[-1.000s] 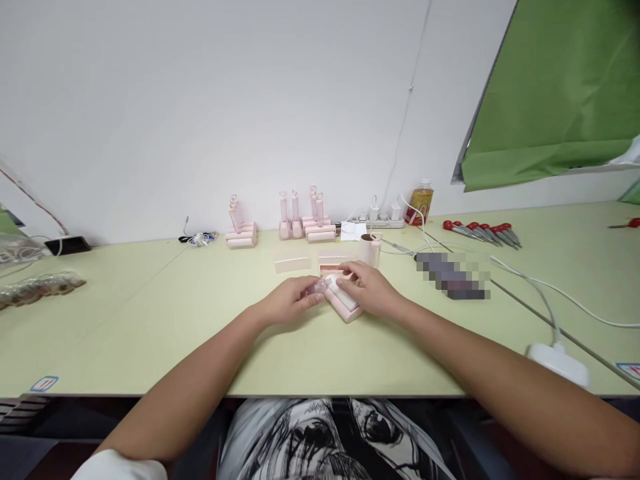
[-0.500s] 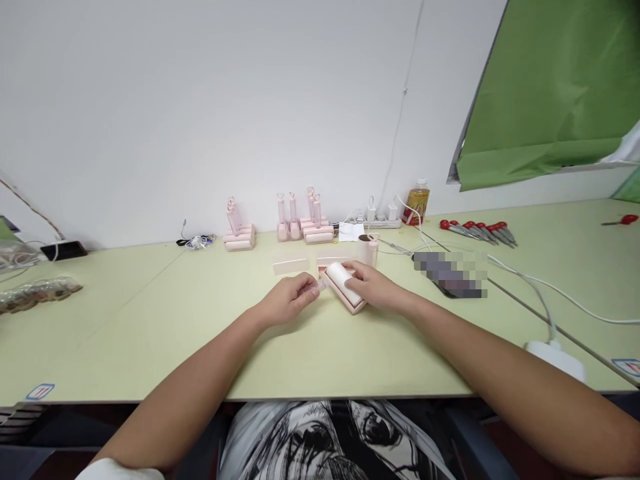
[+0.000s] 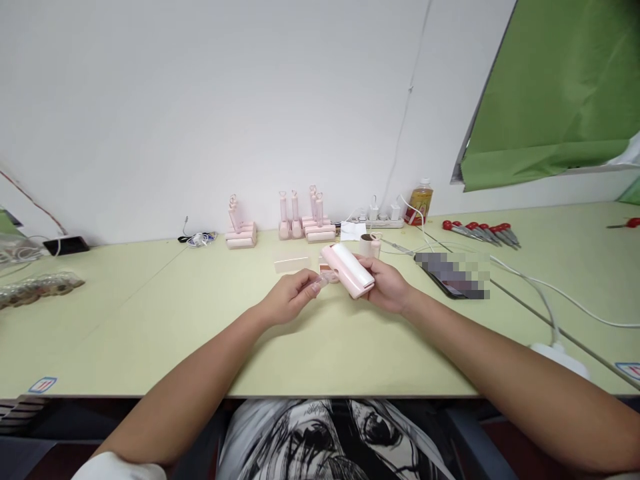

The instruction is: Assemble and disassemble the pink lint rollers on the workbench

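Observation:
My right hand [image 3: 387, 283] is closed round a pink lint roller [image 3: 347, 270] with a white roll, raised over the table and tilted so that its pink side shows. My left hand [image 3: 293, 297] pinches a small clear piece [image 3: 324, 279], possibly a handle part; its full shape is hard to make out. That piece is just left of the lint roller, and I cannot tell whether they touch. Behind the hands lies a pale pink strip-like cover [image 3: 293, 265]. A pink cup-like holder [image 3: 369, 246] stands behind the lint roller.
Several pink lint rollers with upright handles [image 3: 320, 233] stand along the wall, more [image 3: 241, 235] to their left. A power strip [image 3: 385, 223], a bottle [image 3: 419, 202] and red-handled tools [image 3: 480, 231] are at the back right. A phone-like dark object [image 3: 453, 277] and cables lie right.
My right hand has lifted and turned the lint roller, so its pink side now faces me more. My left hand has stayed nearly still with the clear piece.

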A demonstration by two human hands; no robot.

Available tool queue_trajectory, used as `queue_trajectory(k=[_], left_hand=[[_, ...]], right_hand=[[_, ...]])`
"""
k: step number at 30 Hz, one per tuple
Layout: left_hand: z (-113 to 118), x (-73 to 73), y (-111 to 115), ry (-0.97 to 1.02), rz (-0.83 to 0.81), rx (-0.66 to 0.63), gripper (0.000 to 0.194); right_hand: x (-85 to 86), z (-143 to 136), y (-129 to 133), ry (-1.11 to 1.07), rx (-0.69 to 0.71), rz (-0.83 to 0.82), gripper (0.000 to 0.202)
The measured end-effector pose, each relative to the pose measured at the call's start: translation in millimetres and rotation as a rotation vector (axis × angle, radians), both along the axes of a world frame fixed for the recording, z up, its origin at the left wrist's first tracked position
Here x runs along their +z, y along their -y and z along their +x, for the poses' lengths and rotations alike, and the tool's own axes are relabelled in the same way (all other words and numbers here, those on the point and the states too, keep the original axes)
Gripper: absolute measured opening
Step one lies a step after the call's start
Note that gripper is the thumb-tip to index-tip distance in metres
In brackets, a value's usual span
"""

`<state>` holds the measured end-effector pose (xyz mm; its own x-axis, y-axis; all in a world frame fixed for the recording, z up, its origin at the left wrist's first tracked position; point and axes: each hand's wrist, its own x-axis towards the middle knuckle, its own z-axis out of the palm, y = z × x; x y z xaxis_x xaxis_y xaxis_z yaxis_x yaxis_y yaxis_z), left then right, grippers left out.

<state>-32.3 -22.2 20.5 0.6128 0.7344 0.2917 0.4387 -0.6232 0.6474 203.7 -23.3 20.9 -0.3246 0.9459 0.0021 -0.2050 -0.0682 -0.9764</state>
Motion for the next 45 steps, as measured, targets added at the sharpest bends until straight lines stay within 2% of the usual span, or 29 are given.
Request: queue_trajectory(k=[5, 13, 19, 25, 31, 36, 42, 45], left_hand=[[1.0, 0.8, 1.1, -0.014, 0.036, -0.015, 0.036], [3.8, 2.8, 5.0, -0.028, 0.060, -0.034, 0.036], [3.9, 2.2, 4.4, -0.049, 0.060, -0.063, 0.036], [3.3, 3.8, 4.1, -0.152, 0.040, -0.075, 0.037], [3.2, 1.8, 4.7, -0.272, 0.047, -0.049, 0.036], [3.5, 0.2, 3.9, -0.317, 0.072, -0.002, 0.035], [5.1, -0.5, 4.4, -0.342, 0.088, -0.001, 0.033], [5.2, -1.2, 4.4, -0.331, 0.085, -0.009, 0.031]], right_hand=[[-1.0, -1.0, 0.6, 0.071, 0.026, 0.056, 0.056], [-4.7, -3.3, 2.6, 0.153, -0.035, 0.159, 0.053], [-9.0, -0.9, 3.0, 0.082, 0.026, 0.117, 0.057], [-9.2, 0.4, 2.4, 0.107, 0.109, 0.191, 0.068], [-18.8, 0.7, 0.4, 0.254, 0.050, 0.267, 0.061], [-19.2, -2.2, 2.4, 0.312, -0.006, 0.296, 0.057], [-18.5, -3.0, 5.0, 0.403, 0.031, 0.366, 0.060], [-21.4, -1.1, 3.3, 0.380, 0.060, 0.345, 0.057]])
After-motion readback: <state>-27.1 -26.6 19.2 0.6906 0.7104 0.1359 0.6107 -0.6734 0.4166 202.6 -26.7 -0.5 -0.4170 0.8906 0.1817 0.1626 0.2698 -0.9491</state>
